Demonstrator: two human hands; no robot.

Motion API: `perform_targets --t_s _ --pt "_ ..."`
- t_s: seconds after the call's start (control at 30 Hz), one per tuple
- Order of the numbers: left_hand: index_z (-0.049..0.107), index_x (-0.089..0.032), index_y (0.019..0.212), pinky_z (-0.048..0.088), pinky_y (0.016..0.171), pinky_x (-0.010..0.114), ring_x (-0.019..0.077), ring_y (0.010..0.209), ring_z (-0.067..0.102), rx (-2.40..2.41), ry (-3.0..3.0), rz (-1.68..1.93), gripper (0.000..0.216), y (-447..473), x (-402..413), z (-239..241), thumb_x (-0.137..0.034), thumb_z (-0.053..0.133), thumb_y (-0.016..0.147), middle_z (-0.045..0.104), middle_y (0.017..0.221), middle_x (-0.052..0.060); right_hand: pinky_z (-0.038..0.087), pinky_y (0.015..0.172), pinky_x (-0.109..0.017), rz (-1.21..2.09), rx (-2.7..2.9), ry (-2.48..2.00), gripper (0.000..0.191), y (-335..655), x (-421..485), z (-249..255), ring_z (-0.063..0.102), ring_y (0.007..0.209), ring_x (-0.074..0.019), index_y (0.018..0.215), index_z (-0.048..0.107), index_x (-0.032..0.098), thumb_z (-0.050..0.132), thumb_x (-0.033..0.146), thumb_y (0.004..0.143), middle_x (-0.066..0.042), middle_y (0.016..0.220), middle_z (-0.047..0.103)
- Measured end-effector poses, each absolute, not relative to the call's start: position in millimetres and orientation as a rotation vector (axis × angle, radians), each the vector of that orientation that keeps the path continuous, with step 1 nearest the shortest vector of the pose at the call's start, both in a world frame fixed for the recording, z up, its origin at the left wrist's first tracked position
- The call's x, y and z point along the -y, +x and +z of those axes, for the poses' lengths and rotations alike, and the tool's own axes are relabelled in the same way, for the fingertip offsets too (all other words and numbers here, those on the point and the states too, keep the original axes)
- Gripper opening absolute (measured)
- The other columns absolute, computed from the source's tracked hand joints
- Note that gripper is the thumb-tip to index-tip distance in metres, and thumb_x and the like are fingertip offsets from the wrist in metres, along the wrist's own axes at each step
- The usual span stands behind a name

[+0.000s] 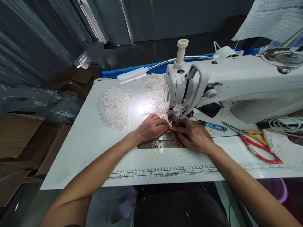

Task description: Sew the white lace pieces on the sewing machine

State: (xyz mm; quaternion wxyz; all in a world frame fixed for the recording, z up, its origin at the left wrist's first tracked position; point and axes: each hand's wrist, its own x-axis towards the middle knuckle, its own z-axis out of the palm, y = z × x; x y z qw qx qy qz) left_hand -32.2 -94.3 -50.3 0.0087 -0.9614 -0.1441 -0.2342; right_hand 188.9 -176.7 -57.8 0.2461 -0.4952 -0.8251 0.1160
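Note:
My left hand [151, 127] and my right hand [190, 135] lie close together on the table just in front of the presser foot [173, 119] of a white sewing machine [227, 85]. Both have their fingertips pinched together on a thin strip of white lace [168, 124] at the needle. Under the hands a brown taped patch [163, 143] covers the machine bed. A heap of white lace [115, 105] lies on the table left of the machine, lit by a small gooseneck lamp [132, 75].
Blue thread snips [215, 126] and red and yellow scissors [254, 143] lie right of my hands, beside more lace [281, 148]. A printed ruler [163, 172] runs along the white table's front edge. Cardboard boxes [19, 138] and plastic-wrapped bundles stand at the left.

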Motion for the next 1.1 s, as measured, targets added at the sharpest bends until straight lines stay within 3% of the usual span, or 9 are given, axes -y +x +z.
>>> perform_targets --t_s 0.3,0.63,0.83,1.0,1.1 --pt "0.065 -0.018 0.088 0.045 0.083 0.036 0.0142 0.081 0.06 0.365 -3.002 -0.675 0.016 -33.4 94.8 -46.5 -0.017 0.049 0.092 0.069 0.101 0.004 0.051 0.089 -0.04 0.269 2.255 -1.337 0.042 187.0 179.5 -65.3 0.057 0.102 -0.0221 0.128 0.06 0.028 0.049 0.021 0.088 -0.009 0.11 0.058" --pt "0.065 -0.019 0.096 0.043 0.093 0.043 0.0181 0.088 0.061 0.423 -3.045 -0.584 0.019 -35.4 97.4 -43.7 -0.02 0.047 0.091 0.067 0.107 0.006 0.053 0.079 -0.042 0.202 2.297 -1.421 0.039 176.8 181.2 -52.9 0.059 0.094 -0.0249 0.125 0.062 0.023 0.045 0.02 0.091 -0.013 0.109 0.061" --pt "0.064 -0.016 0.098 0.042 0.09 0.041 0.0203 0.089 0.058 0.432 -3.019 -0.537 0.021 -36.3 95.6 -42.8 -0.022 0.046 0.091 0.064 0.112 0.007 0.052 0.077 -0.04 0.137 2.36 -1.488 0.039 172.6 179.9 -46.8 0.059 0.092 -0.0256 0.126 0.06 0.018 0.04 0.021 0.092 -0.016 0.108 0.06" --pt "0.064 -0.016 0.102 0.041 0.089 0.041 0.0205 0.089 0.057 0.457 -3.06 -0.477 0.023 -36.9 92.4 -41.1 -0.026 0.047 0.091 0.062 0.115 0.009 0.048 0.059 -0.032 0.054 2.446 -1.614 0.036 166.7 173.2 -40.0 0.06 0.08 -0.0248 0.119 0.062 0.017 0.04 0.022 0.091 -0.015 0.103 0.062" --pt "0.063 -0.016 0.105 0.041 0.086 0.041 0.0208 0.088 0.056 0.495 -3.075 -0.428 0.026 -36.7 91.5 -41.1 -0.029 0.046 0.091 0.059 0.119 0.01 0.047 0.06 -0.034 0.02 2.467 -1.652 0.034 161.5 170.3 -39.5 0.06 0.08 -0.0266 0.117 0.062 0.014 0.041 0.019 0.091 -0.018 0.102 0.062"
